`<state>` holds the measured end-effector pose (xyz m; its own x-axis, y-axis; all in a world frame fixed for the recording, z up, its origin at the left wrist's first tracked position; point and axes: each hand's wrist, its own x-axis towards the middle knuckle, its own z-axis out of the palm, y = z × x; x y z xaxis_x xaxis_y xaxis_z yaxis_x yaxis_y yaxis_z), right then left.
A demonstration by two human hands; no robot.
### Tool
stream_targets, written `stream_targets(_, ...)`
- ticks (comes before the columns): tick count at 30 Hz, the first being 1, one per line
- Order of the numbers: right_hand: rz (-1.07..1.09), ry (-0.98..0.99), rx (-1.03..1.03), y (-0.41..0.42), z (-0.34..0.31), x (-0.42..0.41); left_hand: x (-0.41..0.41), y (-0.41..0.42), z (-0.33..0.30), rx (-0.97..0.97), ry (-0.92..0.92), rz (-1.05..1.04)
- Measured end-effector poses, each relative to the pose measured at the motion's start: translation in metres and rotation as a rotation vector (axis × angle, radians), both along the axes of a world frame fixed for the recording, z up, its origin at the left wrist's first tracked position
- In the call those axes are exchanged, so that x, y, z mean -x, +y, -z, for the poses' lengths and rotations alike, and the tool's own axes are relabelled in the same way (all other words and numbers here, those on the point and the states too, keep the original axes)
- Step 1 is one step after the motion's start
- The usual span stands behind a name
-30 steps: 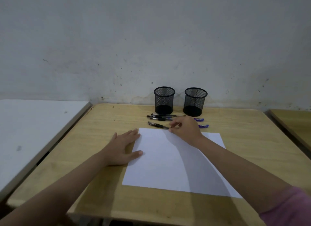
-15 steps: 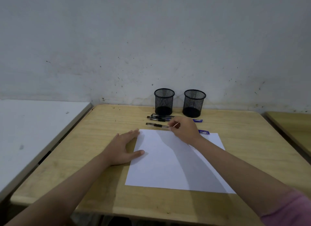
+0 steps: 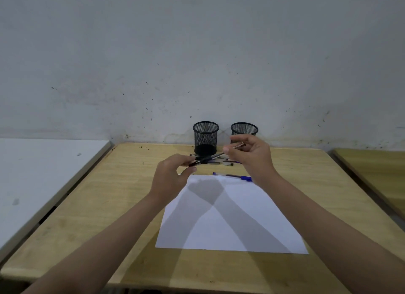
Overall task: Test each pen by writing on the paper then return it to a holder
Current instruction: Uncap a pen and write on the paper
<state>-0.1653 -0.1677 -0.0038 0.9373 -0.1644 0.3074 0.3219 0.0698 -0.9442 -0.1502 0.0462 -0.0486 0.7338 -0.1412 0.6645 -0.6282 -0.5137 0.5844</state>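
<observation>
So this looks like the very start of the job, as far as I can tell. Both hands are up off the table with one dark pen (image 3: 213, 156) stretched between them. The right hand (image 3: 252, 155) pinches the far end between thumb and fingers, and the left hand (image 3: 173, 175) has its fingertips closed on the near end, which I'd guess is the cap, so my read is the cap is about to come off. Can't actually see whether it's loose yet, too small to tell

The paper (image 3: 230, 217) lies right under and in front of both hands and it looks blank, just arm shadows on it, no scribbles I can make out. So I'd say zero pens tested so far

A blue pen (image 3: 232, 176) lies just under the right wrist, at the far edge of the sheet. A small bunch of other pens (image 3: 221, 162) sits on the table just past the fingers, partly hidden behind the held one, can't count them

Two black mesh holders stand beyond the hands by the wall, the left holder (image 3: 205, 137) in the clear and the right holder (image 3: 244, 129) half hidden behind the right hand. Nothing pokes out of either one, so pretty much everything is left: uncap, scribble, drop it in, repeat for the rest
</observation>
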Motion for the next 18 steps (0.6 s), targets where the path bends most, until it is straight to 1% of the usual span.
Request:
stream_targets(3, -0.008, 0.059, -0.146, 0.009, 0.001, 0.0, 0.001, -0.01, -0.002, 0.015, -0.019, 0.031)
stream_targets(4, -0.026, 0.071, -0.136, 0.013, 0.002, 0.0, 0.001, -0.013, -0.003, 0.029, -0.02, 0.041)
stream_targets(7, -0.093, 0.065, 0.036, 0.025, 0.008, 0.003, 0.004, -0.018, -0.008, 0.068, -0.028, 0.071)
stream_targets(9, -0.084, 0.048, 0.084, 0.031, 0.012, 0.003, 0.005, -0.019, -0.011, 0.092, -0.009, 0.072)
stream_targets(14, -0.019, -0.059, 0.127, 0.037, 0.014, 0.002, 0.002, -0.008, -0.018, 0.084, 0.015, 0.064)
stream_targets(18, 0.038, -0.092, 0.133, 0.046, 0.011, 0.005, -0.004, -0.007, -0.028, 0.104, 0.097, 0.07)
